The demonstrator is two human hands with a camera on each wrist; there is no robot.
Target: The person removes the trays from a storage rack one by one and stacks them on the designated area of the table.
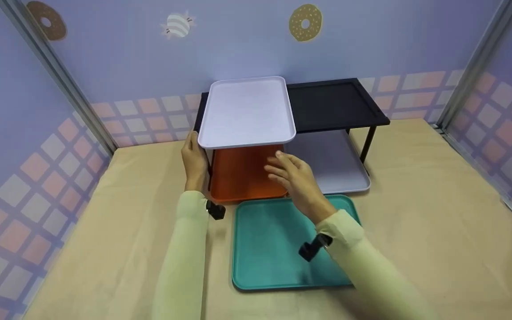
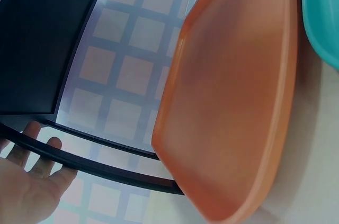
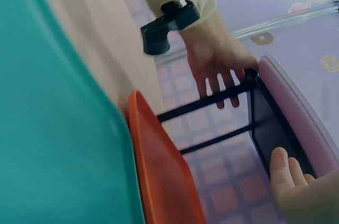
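A pale lavender tray (image 1: 247, 111) (image 3: 296, 102) lies on the left part of a black rack (image 1: 336, 104), its near edge jutting past the rack's front. At the rack's left front corner is my left hand (image 1: 195, 162), beside the tray's corner. Its extended fingers (image 2: 41, 167) lie against a black leg (image 2: 106, 168), partly hidden by it. My right hand (image 1: 298, 182) hovers in front of the rack, fingers extended and holding nothing. Below the rack sit an orange tray (image 1: 242, 173) on the left and another pale tray (image 1: 334, 164) on the right.
A teal tray (image 1: 265, 244) lies on the cloth-covered table (image 1: 118, 249) in front of the rack, under my right forearm. Patterned wall panels (image 1: 238, 49) stand behind and at both sides, joined by metal posts (image 1: 478, 62).
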